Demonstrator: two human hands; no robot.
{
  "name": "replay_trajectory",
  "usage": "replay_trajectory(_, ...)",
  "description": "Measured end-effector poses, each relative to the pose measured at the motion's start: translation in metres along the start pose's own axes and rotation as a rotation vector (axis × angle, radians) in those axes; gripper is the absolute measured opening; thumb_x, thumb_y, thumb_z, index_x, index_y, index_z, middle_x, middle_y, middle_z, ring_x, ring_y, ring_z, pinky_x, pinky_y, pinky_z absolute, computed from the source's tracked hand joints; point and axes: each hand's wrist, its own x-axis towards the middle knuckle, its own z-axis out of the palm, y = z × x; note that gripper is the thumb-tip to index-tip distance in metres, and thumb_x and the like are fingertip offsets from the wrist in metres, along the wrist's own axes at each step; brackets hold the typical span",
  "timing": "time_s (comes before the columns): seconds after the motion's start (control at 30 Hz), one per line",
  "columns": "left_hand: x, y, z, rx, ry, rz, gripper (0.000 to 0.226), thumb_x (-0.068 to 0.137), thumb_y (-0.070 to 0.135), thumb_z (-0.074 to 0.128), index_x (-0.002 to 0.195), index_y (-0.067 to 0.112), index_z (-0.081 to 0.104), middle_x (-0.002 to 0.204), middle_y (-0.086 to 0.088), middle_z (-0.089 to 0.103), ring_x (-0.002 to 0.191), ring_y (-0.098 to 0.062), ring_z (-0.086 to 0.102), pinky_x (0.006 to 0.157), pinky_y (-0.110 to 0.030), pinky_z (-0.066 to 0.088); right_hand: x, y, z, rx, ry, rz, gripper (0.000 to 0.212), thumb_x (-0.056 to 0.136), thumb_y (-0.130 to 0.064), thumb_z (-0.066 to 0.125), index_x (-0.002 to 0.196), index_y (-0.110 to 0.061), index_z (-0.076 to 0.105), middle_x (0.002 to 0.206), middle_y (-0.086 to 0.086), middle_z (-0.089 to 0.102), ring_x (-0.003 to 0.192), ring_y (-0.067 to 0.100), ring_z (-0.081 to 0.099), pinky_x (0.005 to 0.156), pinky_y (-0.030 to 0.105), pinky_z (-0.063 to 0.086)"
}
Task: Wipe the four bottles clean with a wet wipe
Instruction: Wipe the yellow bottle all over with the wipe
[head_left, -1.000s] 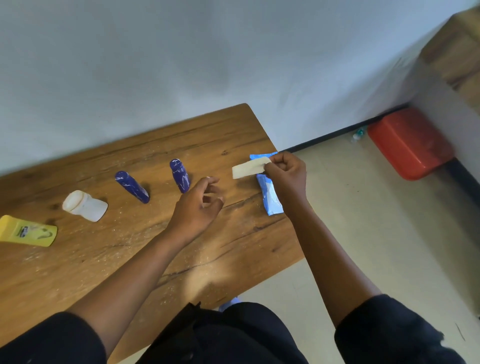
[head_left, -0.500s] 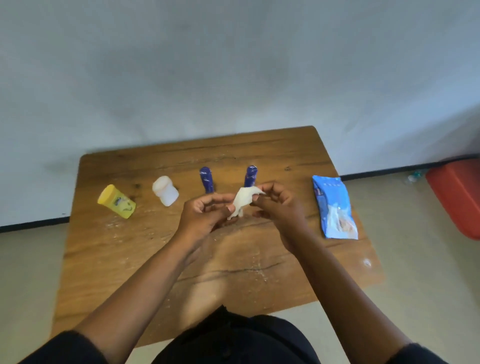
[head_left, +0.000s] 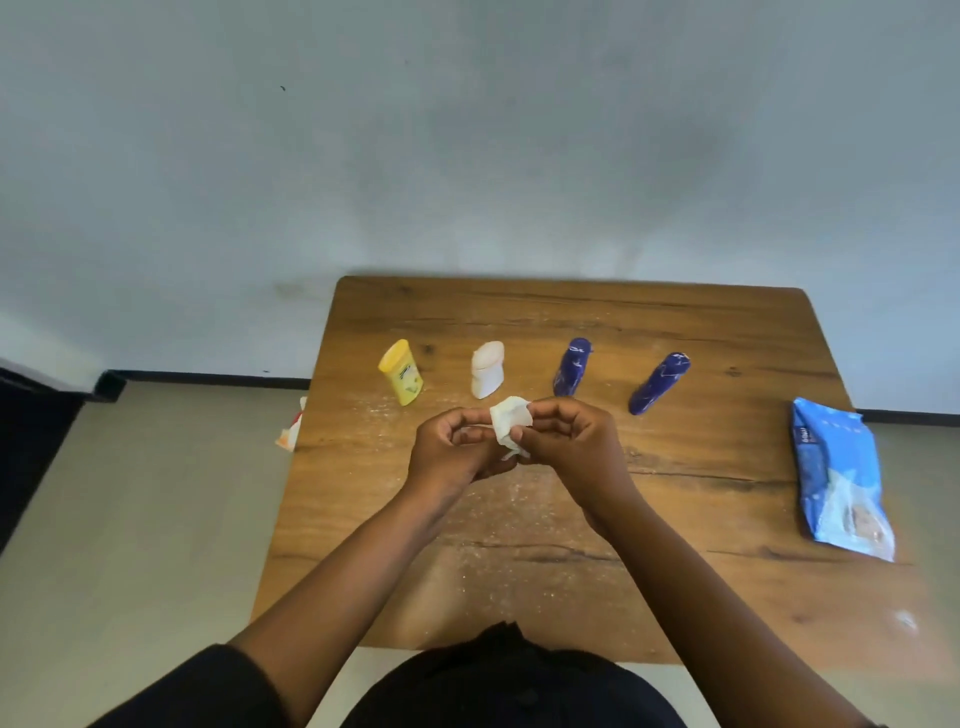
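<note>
We see the wet wipe pinched between both hands, left hand and right hand curled round it. Just beyond them stand the yellow bottle, white bottle and two blue bottles; the wipes pack lies well to the right.

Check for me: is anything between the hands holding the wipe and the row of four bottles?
Nothing visible. Both the left hand and right hand pinch the wet wipe above bare table, just in front of the white bottle. The yellow bottle and two blue bottles are also unobstructed.
</note>
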Motion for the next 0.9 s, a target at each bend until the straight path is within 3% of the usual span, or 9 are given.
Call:
replay_trajectory(0.13,0.005,-0.002,-0.021,0.064,-0.003,-0.015,0.029,0.085,0.006,0.084,0.111,0.003,0.072,0.098,-0.020,0.079,0.086,-0.033,0.080,0.076,-0.039,0.066,0.009,0.007,0.017,-0.011,-0.008,0.022,0.024,0.087,0.006,0.078,0.110,-0.002,0.075,0.097,0.015,0.081,0.088,0.029,0.079,0.073,0.033,0.065)
replay_trajectory(0.23,0.012,-0.004,-0.044,0.196,0.010,-0.018,0.019,0.090,0.014,0.081,0.107,0.012,0.075,0.098,-0.016,0.080,0.082,-0.031,0.079,0.074,-0.043,0.066,0.013,0.011,0.023,0.068,0.035,0.055,0.020,0.088,0.008,0.076,0.105,-0.002,0.075,0.096,0.018,0.081,0.083,0.027,0.077,0.073,0.035,0.065)
replay_trajectory(0.37,0.039,-0.006,-0.079,0.661,0.357,0.267,0.012,0.087,0.027,0.080,0.096,0.029,0.072,0.093,0.010,0.074,0.089,-0.015,0.071,0.071,-0.032,0.056,0.017,0.018,0.022,0.105,0.109,0.092,0.020,0.089,0.008,0.076,0.105,-0.002,0.075,0.095,0.018,0.080,0.082,0.026,0.075,0.073,0.036,0.065)
replay_trajectory(0.43,0.060,-0.002,-0.088,0.786,0.532,0.408,0.028,0.083,0.026,0.081,0.105,0.024,0.064,0.109,0.004,0.067,0.102,-0.018,0.062,0.072,-0.028,0.044,0.017,0.019,0.024,0.091,0.123,0.102,0.020,0.089,0.007,0.076,0.106,-0.002,0.075,0.097,0.019,0.080,0.083,0.026,0.076,0.073,0.034,0.065)
replay_trajectory(0.5,0.079,0.004,-0.092,0.849,0.600,0.458,0.045,0.082,0.026,0.082,0.119,0.018,0.058,0.125,-0.005,0.061,0.115,-0.025,0.056,0.076,-0.022,0.035,0.016,0.020,0.028,0.071,0.133,0.106,0.019,0.089,0.007,0.076,0.105,-0.003,0.075,0.099,0.020,0.080,0.082,0.025,0.076,0.070,0.031,0.065)
replay_trajectory(0.57,0.096,0.009,-0.094,0.898,0.577,0.484,0.058,0.082,0.029,0.082,0.131,0.015,0.054,0.137,-0.009,0.056,0.125,-0.031,0.052,0.086,-0.024,0.033,0.016,0.022,0.033,0.052,0.144,0.105,0.018,0.089,0.008,0.076,0.105,-0.001,0.075,0.099,0.022,0.079,0.079,0.023,0.075,0.068,0.029,0.065)
replay_trajectory(0.67,0.116,0.009,-0.098,1.009,0.506,0.495,0.066,0.084,0.038,0.081,0.140,0.018,0.052,0.143,-0.010,0.054,0.128,-0.034,0.051,0.092,-0.037,0.044,0.017,0.024,0.036,0.036,0.159,0.106,0.017,0.089,0.007,0.076,0.104,0.000,0.075,0.098,0.022,0.079,0.078,0.022,0.076,0.068,0.029,0.065)
replay_trajectory(0.9,0.135,0.010,-0.104,1.038,0.474,0.408,0.059,0.087,0.041,0.081,0.136,0.016,0.061,0.133,-0.008,0.064,0.117,-0.031,0.062,0.079,-0.031,0.045,0.023,0.019,0.038,0.001,0.182,0.109,0.019,0.089,0.006,0.077,0.107,0.003,0.073,0.098,0.016,0.081,0.080,0.022,0.078,0.069,0.031,0.066)
